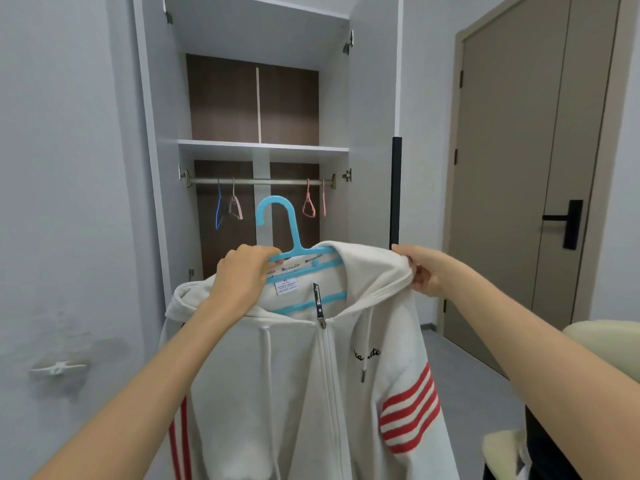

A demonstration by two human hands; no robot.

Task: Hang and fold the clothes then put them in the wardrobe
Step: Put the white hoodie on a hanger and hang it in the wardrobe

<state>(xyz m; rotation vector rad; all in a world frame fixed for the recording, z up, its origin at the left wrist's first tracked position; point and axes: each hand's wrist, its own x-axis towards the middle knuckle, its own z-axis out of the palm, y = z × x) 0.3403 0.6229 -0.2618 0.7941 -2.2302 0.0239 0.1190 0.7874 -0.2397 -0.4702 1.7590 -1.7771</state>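
left grip (242, 275) curled tight round blue hanger (295, 233) at its shoulder; right grip (420, 271) pinching hood edge of white hoodie (277, 393). hoodie on hanger, held up in front of open wardrobe (263, 147), below its rail (270, 182)

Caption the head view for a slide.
Left hand grips the hanger, right hand the hoodie on it, facing the wardrobe rail.

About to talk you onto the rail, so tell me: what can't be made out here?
Head view:
Blue hanger right end: covered by the white hoodie.
Hoodie hem: cut off by the bottom edge.
Neck label print: too small to read.
Wardrobe below the rail: hidden behind the hoodie.
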